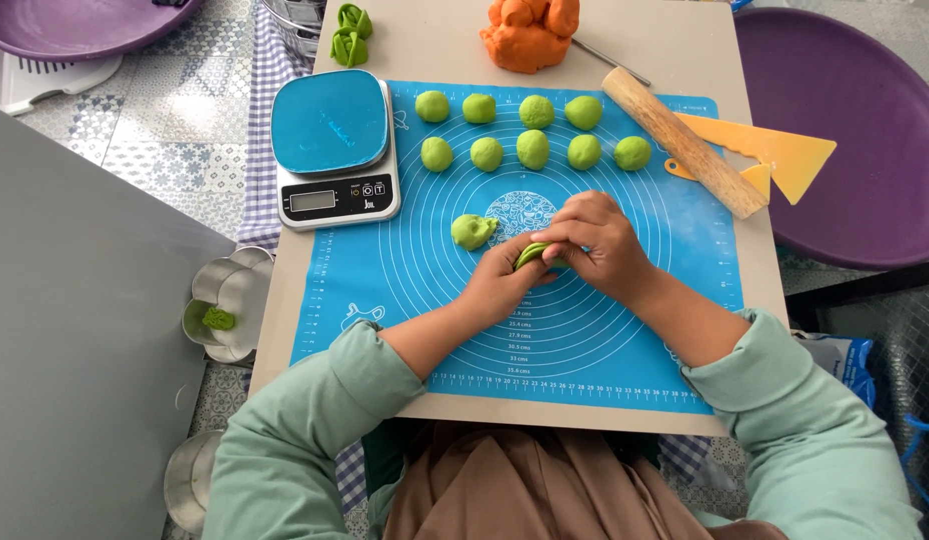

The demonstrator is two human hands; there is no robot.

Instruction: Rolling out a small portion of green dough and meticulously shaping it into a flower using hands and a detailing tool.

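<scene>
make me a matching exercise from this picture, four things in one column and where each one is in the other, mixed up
Things:
1. kitchen scale
2. wooden rolling pin
3. orange dough lump
4. flattened green dough piece

Places:
A. pinched between the left hand and right hand
B. at the table's far edge, beyond the blue mat
C. over the mat's left far corner
D. slanting across the mat's right far corner

Pairs: 1-C, 2-D, 3-B, 4-A

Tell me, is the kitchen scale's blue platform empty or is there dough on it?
Empty. The scale shows a bare blue platform; the green dough balls lie beside it on the blue mat.
</scene>
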